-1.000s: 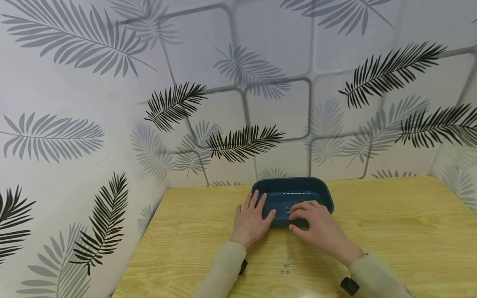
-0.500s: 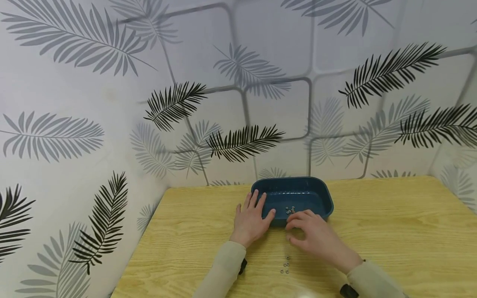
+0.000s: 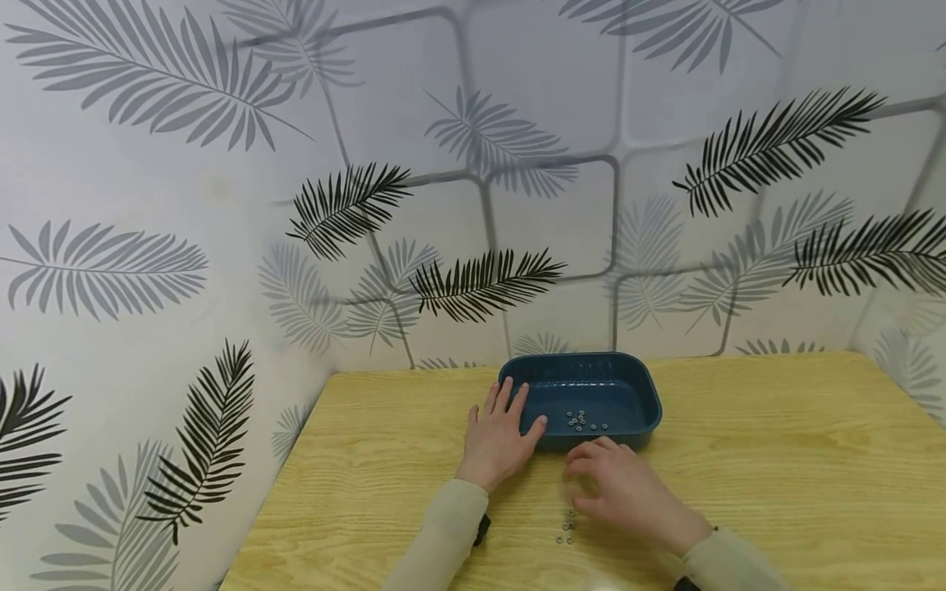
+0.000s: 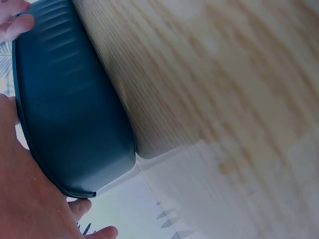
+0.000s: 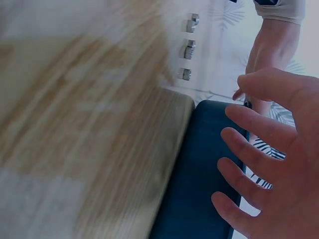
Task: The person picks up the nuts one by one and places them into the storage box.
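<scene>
Wall (image 3: pixel 547 107), pale, printed with grey and black fronds, behind all else; counter (image 3: pixel 798 460), yellow wood grain, below it; tray (image 3: pixel 617 398), dark blue, rounded rectangle, standing on the counter near its far edge; two sleeves, pale, the left sleeve (image 3: pixel 436 538) and right sleeve (image 3: pixel 732 562) entering from the bottom; left hand (image 3: pixel 497 439), laid over the tray's near left corner, touching its rim, grip spread wide with nothing held; right hand (image 3: pixel 624 486), above the counter just before the tray's near wall, grip loosely open, fingers apart and slightly bent, nothing seen within it; dark band (image 3: pixel 482 530) at the left wrist; metal nuts, small, in two lots: about eight loose nuts (image 3: pixel 581 421) on the tray floor toward its near side, and five counter nuts (image 3: pixel 570 540) grouped between the arms, near the right thumb.
</scene>
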{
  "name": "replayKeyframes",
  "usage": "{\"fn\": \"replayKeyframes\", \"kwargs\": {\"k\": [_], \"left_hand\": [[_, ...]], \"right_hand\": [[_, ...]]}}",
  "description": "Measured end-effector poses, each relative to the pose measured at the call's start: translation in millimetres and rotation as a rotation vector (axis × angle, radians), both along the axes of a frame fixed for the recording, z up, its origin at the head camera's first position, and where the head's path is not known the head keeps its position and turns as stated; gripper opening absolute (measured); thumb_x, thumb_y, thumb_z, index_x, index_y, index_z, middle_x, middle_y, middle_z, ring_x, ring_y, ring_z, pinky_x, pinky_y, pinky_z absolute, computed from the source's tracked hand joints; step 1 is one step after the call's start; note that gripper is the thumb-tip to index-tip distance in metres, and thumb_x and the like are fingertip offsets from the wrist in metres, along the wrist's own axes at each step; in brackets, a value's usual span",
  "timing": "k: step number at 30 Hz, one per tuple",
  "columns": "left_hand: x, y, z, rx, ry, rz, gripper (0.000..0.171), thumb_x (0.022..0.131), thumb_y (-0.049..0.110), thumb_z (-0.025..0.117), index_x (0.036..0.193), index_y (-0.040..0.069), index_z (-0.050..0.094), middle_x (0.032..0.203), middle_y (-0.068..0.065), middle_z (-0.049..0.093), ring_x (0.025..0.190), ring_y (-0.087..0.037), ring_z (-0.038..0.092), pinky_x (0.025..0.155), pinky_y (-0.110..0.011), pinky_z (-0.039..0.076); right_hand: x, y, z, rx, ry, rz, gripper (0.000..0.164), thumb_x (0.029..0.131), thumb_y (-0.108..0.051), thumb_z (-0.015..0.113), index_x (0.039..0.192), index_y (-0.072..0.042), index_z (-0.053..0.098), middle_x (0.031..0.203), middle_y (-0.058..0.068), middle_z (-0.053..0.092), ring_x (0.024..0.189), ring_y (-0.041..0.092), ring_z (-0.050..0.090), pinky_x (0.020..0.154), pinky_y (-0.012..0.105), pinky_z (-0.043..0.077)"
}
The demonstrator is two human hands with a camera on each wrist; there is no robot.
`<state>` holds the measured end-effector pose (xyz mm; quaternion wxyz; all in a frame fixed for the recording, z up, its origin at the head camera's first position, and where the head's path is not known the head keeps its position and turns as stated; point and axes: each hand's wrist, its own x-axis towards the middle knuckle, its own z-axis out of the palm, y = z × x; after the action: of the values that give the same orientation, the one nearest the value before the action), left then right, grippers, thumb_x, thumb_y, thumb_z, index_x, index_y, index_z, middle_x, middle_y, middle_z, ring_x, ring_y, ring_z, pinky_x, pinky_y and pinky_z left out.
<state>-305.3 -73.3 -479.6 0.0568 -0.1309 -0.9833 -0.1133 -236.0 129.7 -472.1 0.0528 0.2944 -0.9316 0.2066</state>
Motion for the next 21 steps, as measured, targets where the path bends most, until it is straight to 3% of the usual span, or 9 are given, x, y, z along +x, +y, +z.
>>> {"fn": "replayKeyframes", "kwargs": {"k": [12, 21], "left_hand": [[-0.7, 0, -1.0, 0.011, 0.000, -0.007, 0.068, 0.100, 0.061, 0.036, 0.158, 0.025, 0.028, 0.163, -0.004, 0.019, 0.149, -0.025, 0.013, 0.113, -0.058, 0.021], [0.3, -1, 0.1, 0.016, 0.006, -0.012, 0.068, 0.101, 0.060, 0.036, 0.157, 0.025, 0.028, 0.163, -0.004, 0.019, 0.149, -0.025, 0.015, 0.113, -0.059, 0.022]], "right_hand": [[2.0, 1, -9.5, 0.035, -0.033, 0.062, 0.020, 0.080, -0.030, 0.080, 0.097, -0.022, 0.077, 0.112, -0.006, 0.064, 0.104, 0.019, 0.052, 0.087, 0.053, 0.044], [1.5, 1, -16.0, 0.046, -0.047, 0.085, 0.011, 0.079, -0.029, 0.080, 0.090, -0.027, 0.076, 0.108, -0.010, 0.062, 0.101, 0.018, 0.051, 0.085, 0.054, 0.043]]}}
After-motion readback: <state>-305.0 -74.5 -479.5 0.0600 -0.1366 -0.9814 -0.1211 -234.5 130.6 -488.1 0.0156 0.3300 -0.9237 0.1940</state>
